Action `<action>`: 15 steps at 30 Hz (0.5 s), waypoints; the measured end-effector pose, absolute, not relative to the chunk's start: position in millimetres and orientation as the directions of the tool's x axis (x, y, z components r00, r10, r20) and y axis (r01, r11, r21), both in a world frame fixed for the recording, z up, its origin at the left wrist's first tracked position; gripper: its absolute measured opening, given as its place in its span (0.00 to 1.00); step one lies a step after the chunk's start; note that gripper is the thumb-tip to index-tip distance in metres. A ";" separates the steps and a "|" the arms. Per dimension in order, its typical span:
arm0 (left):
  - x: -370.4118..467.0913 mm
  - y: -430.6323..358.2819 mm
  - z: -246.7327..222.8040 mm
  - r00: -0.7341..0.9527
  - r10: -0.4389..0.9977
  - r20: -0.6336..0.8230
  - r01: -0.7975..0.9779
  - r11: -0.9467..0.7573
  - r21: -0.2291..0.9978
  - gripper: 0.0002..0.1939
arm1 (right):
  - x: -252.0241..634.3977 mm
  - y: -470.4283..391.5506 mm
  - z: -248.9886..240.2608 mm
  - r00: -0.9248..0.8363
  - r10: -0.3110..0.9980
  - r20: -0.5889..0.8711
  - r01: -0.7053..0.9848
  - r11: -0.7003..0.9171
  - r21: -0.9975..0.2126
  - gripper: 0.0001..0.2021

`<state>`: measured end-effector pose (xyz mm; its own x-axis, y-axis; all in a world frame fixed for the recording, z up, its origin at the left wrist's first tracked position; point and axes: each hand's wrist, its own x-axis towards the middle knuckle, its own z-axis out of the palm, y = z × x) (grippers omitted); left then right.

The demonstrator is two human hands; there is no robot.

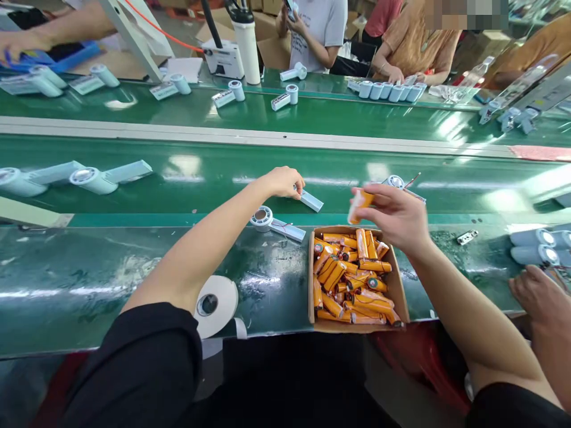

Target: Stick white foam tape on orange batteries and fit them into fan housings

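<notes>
My left hand [285, 181] is closed on the end of a pale blue handheld-fan housing [312, 200] over the green conveyor; the fingers hide its far end. In my right hand [399, 214], an orange-wrapped battery [359, 206] is pinched between thumb and fingers, above the cardboard box [313, 285]. Many orange batteries [357, 267] with thin wires fill that box. Between my hands, nearer to me, another fan housing [261, 218] lies with its handle pointing right and a wire along it. Partly behind my right hand is a further housing [395, 181] with a wire sticking up.
A roll of white tape [225, 297] lies by my left arm. More housings [93, 178] rest on the belt at left, others [537, 246] at right beside a co-worker's hand [539, 297]. A small metallic part [467, 237] lies right of the box. People work across the far belt [321, 113].
</notes>
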<state>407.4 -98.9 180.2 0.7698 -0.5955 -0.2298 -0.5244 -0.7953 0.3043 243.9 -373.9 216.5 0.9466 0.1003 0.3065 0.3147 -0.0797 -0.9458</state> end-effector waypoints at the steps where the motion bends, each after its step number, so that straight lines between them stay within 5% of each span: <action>1: 410.1 -98.6 180.8 0.761 -0.598 -0.251 -0.520 -0.794 0.315 0.06 | 267.0 -364.3 208.6 0.943 0.165 0.288 0.309 -0.118 -0.944 0.19; 8: 407.2 -102.4 186.5 0.817 -0.530 -0.227 -0.453 -0.833 0.317 0.13 | 347.2 -331.0 155.1 0.893 0.405 0.193 0.396 -0.507 -0.765 0.19; 15: 407.5 -124.5 166.7 0.864 -0.488 -0.120 -0.419 -0.831 0.365 0.09 | 355.9 -332.7 145.3 0.899 0.438 0.020 0.374 -0.741 -0.557 0.20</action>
